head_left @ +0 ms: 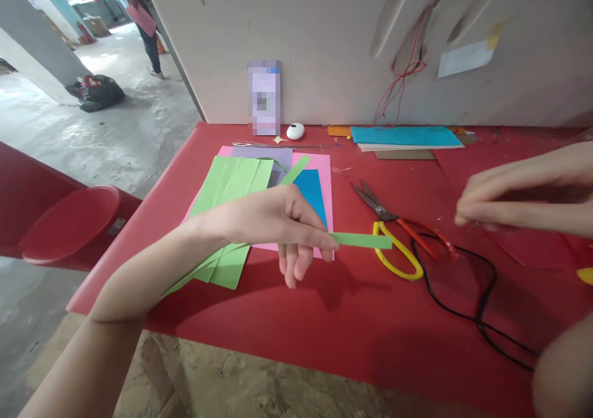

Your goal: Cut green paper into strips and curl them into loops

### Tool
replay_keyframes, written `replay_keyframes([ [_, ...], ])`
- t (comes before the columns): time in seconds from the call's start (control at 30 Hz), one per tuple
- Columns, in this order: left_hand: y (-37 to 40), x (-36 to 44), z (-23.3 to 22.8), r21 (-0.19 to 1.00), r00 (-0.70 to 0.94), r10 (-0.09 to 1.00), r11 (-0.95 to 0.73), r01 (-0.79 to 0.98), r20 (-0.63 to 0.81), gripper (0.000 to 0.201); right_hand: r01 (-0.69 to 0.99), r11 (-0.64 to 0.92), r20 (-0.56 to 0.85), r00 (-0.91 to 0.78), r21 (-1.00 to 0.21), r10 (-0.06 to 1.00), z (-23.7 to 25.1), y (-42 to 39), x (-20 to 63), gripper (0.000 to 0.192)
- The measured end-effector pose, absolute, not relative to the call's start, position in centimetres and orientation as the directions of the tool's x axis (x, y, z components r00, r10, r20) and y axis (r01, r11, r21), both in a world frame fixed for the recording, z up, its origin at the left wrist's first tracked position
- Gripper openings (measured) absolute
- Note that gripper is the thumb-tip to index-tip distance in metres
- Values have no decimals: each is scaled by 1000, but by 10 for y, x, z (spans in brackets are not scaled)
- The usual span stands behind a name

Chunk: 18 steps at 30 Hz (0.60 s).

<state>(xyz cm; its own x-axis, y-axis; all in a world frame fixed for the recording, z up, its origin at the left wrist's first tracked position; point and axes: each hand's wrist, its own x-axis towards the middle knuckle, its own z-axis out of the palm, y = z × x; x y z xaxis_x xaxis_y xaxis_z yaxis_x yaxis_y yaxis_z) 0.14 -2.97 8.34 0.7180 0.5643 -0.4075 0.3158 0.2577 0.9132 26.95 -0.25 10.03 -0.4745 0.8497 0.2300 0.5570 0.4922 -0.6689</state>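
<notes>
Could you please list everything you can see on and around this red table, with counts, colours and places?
green paper strip: one, green, pinched in left fingers
green sheets: several, green, table left
pink sheet: one, pink, under the green
blue paper: one, blue, on the pink
scissors: one, yellow and red handles, table centre
black cord: one, black, table right
blue stack: one, blue, by the wall
white oval object: one, white, by the wall
red stool: one, red, left of table
left hand: holding the strip
right hand: apart from the strip, blurred

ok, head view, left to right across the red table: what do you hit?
red stool → green paper sheets → left hand pinching green paper strip → scissors → black cable → right hand
</notes>
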Motion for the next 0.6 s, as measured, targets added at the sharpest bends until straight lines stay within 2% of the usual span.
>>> replay_keyframes([
  [0.07,-31,4,82,907,745,518,274,321,-420,19,591,528,179,-546,-610,819,98,-7,261,28],
  [0.1,-31,6,80,903,758,494,286,322,-426,21,573,547,108,-624,-610,774,97,-9,254,27],
  [0.17,-32,10,77,899,777,462,305,313,-427,25,567,507,-122,-735,-649,666,93,-15,236,27],
  [0.23,-32,12,74,896,793,435,326,302,-426,30,547,452,-237,-781,-705,578,90,-18,221,28],
  [0.33,-32,12,73,885,823,381,370,282,-421,34,541,405,-285,-792,-737,540,89,-20,212,32],
  [0.47,-30,12,73,880,865,312,401,255,-393,32,575,402,-342,-785,-712,517,93,-17,217,31],
  [0.6,-29,14,71,882,883,292,412,230,-367,30,587,419,-349,-782,-693,517,95,-14,223,32],
])
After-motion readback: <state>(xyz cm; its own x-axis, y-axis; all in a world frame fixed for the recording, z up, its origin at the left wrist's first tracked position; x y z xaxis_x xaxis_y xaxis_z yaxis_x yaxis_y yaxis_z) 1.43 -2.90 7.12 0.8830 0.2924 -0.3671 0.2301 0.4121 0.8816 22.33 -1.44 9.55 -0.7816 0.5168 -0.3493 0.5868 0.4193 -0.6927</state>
